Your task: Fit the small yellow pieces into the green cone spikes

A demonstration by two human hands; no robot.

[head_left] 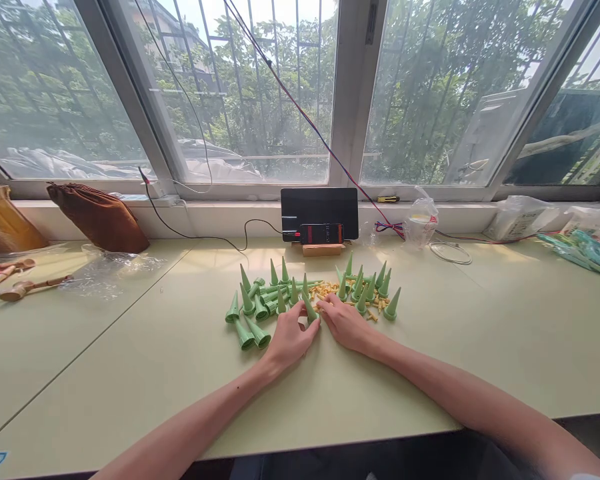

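Observation:
My left hand (291, 339) is closed around a green plastic cone spike (309, 308), whose point tilts up and to the left. Close beside it, my right hand (347, 323) pinches at a small yellow peg (317, 307), mostly covered by the fingertips. Behind both hands lies a heap of yellow pegs (325, 288). Several green spikes stand point up to the right, one of them an outer spike (392, 305). To the left, more stand upright, while others lie on their sides, such as a fallen spike (258, 333) with its hollow end toward me.
A phone (322, 234) leans on a black panel (320, 203) behind a small brown block (323, 250). Wooden toys (27, 288), clear plastic wrap (110, 270) and a brown pouch (100, 217) lie left. Plastic cups (421, 223) and green packets (583, 253) are right.

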